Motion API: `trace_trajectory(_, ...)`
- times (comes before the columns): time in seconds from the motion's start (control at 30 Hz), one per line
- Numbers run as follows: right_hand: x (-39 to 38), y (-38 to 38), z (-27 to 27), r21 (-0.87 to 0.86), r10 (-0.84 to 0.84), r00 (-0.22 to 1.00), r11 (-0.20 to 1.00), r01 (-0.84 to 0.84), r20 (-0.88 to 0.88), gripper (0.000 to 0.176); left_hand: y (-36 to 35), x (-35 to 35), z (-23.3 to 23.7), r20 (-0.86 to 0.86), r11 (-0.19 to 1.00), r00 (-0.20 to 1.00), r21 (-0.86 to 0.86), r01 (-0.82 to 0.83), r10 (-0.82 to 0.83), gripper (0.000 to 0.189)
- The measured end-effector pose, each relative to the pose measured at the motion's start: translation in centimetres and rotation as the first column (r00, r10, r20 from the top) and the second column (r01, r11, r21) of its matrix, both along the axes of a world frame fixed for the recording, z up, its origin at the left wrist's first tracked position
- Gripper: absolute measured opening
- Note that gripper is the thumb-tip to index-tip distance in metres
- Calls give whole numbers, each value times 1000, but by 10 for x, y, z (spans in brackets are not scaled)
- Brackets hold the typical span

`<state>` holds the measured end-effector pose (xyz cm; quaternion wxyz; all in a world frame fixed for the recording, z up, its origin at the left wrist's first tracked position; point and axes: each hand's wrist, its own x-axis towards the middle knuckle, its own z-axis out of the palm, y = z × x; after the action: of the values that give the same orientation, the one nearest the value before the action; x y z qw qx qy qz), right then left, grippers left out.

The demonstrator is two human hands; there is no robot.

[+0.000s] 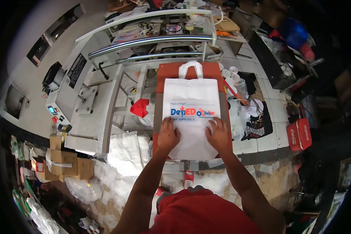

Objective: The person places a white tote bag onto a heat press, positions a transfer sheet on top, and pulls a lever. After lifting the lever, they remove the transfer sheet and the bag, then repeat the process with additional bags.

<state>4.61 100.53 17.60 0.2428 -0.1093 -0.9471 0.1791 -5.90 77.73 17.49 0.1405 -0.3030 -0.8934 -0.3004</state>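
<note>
A white tote bag (191, 95) with looped handles lies flat on the orange-red platen (171, 72) of a heat press. A blue and red "DepED" print (193, 113) crosses its middle. My left hand (168, 135) rests flat on the bag's lower left, just below the print, fingers apart. My right hand (218, 134) lies flat on the lower right, its fingertips touching the print's edge. Neither hand grips anything.
The press's white upper body (82, 93) with chrome bars (152, 41) is swung off to the left. A red cloth (140, 107) lies beside the platen. Stacked white bags (124, 150), cardboard boxes (68, 163), a dark shirt (257, 124) and a red cooler (299, 134) surround it.
</note>
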Motion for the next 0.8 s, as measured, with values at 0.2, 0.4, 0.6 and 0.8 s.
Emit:
trace_trajectory(0.2, 1, 2, -4, 19, -9, 1000, 1000, 9, 15, 35, 1, -2, -8, -28, 1000, 1000, 9, -3, 3, 51)
trace_trajectory(0.4, 1, -1, -1, 38, -4, 1000, 999, 4, 13, 35, -2, -2, -8, -20, 999, 1000, 33, 1, -1, 52)
trace_trajectory(0.6, 1, -1, -1, 38, -5, 1000, 999, 4, 25, 37, -1, -1, -5, -58, 999, 998, 47, 13, -10, 51)
trace_trajectory(0.8, 4, 0, 25, -27, -14, 998, 1000, 13, -56, 36, -9, 5, 17, 39, 990, 999, 137, -39, 33, 49)
